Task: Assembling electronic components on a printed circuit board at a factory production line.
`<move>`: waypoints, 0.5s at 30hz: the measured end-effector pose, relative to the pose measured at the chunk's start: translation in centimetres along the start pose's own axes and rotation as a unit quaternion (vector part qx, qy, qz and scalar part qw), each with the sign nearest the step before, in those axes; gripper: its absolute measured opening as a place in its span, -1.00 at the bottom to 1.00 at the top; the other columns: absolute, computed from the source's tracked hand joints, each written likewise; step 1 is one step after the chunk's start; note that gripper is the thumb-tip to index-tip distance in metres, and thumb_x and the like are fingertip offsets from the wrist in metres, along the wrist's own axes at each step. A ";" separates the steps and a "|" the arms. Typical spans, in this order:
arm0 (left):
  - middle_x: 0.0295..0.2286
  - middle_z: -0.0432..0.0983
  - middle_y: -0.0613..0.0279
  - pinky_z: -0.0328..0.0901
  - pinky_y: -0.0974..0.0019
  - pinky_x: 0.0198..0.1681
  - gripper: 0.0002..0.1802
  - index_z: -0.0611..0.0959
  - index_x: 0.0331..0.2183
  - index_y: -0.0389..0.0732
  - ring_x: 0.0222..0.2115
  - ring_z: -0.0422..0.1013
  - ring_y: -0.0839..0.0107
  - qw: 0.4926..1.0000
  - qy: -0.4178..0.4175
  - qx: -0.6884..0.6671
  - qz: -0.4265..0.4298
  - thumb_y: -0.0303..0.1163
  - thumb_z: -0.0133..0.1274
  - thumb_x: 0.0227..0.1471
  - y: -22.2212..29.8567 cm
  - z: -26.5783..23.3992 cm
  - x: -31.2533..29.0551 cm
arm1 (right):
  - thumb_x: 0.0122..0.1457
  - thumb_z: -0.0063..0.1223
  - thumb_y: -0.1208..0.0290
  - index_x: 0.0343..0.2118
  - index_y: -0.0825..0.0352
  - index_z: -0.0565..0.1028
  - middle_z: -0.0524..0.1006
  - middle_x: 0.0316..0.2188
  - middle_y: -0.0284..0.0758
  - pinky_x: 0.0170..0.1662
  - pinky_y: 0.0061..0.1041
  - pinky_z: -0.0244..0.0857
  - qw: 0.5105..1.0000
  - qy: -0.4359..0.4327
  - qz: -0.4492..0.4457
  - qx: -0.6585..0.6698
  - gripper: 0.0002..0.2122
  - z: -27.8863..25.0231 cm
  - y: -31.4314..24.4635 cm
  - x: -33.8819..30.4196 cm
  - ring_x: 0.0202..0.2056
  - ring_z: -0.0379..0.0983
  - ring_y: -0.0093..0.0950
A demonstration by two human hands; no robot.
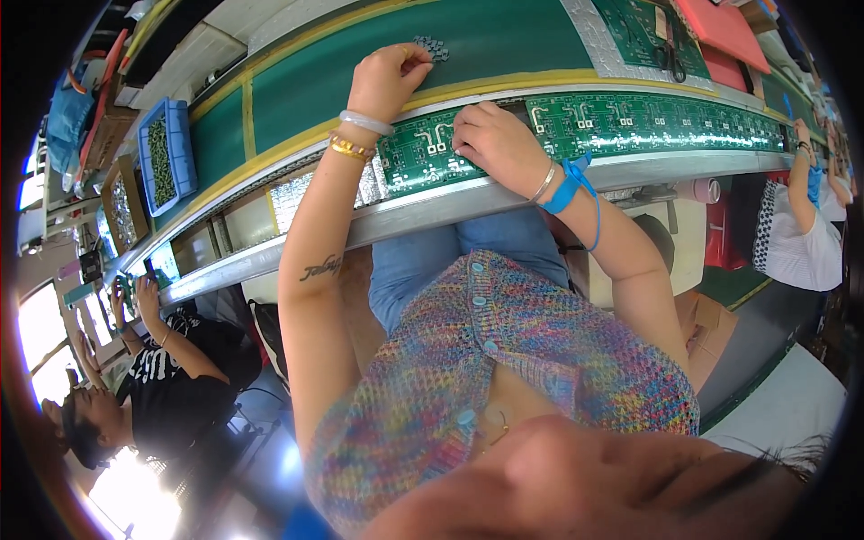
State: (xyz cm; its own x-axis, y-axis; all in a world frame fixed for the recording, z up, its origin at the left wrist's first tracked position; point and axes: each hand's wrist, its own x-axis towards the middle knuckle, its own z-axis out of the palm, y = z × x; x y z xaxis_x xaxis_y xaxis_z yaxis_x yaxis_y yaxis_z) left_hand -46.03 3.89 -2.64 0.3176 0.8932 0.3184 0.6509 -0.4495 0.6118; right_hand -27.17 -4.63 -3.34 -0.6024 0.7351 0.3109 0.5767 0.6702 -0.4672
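My left hand (385, 83) is over the green work surface, its fingertips curled together beside a small pile of grey components (436, 47). Whether a part sits between those fingertips is too small to tell. My right hand (502, 148) rests at a green circuit board (409, 171) lying in the metal rail in front of me. Its fingers are bent and drawn together above the board's right end, hiding whatever they may hold. Further green circuit boards (657, 124) continue along the rail to the right.
A blue bin (187, 151) of small green parts stands at the left. Scissors (670, 56) lie at the far right, close to a red tray (724, 31). A metal rail edge (432, 209) runs before me. Co-workers sit at left (175, 369) and right (796, 234).
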 end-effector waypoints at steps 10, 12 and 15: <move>-0.48 0.58 0.19 0.36 0.50 -0.37 -0.84 0.64 -0.37 -0.33 -0.46 0.49 0.52 0.975 -0.060 -0.177 -0.124 -0.48 0.13 -0.07 0.2 -2.0 -4.7 | -0.08 0.12 0.45 -0.49 0.27 0.49 0.44 -0.41 -0.39 -0.23 -0.40 0.28 1.000 0.004 -0.023 -0.014 -0.92 -1.5 0.8 1.8 -0.30 0.35 -0.35; -0.47 0.56 0.23 0.36 0.53 -0.34 -0.87 0.61 -0.38 -0.40 -0.44 0.46 0.58 0.956 -0.094 -0.222 -0.165 -0.55 0.12 -0.06 0.8 -2.2 -5.4 | -0.03 0.09 0.42 -0.46 0.25 0.50 0.45 -0.41 -0.39 -0.24 -0.39 0.29 0.996 0.054 0.057 -0.049 -0.92 -1.8 2.6 4.0 -0.30 0.35 -0.33; -0.49 0.56 0.26 0.36 0.53 -0.35 -0.88 0.60 -0.41 -0.38 -0.45 0.45 0.60 0.959 -0.122 -0.208 -0.147 -0.53 0.13 -0.06 1.9 -1.5 -5.3 | -0.01 0.06 0.38 -0.47 0.20 0.52 0.43 -0.46 -0.38 -0.27 -0.38 0.30 0.983 0.144 0.065 -0.094 -0.94 -0.3 5.7 6.7 -0.32 0.36 -0.34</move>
State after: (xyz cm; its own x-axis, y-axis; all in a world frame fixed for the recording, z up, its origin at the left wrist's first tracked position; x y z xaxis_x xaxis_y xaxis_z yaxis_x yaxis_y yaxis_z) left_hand -47.54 -1.73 -2.14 0.3484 0.9354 -0.0600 0.4208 -0.0989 0.9017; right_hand -27.74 4.16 -3.65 -0.3514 0.7958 0.4932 0.7466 0.5560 -0.3653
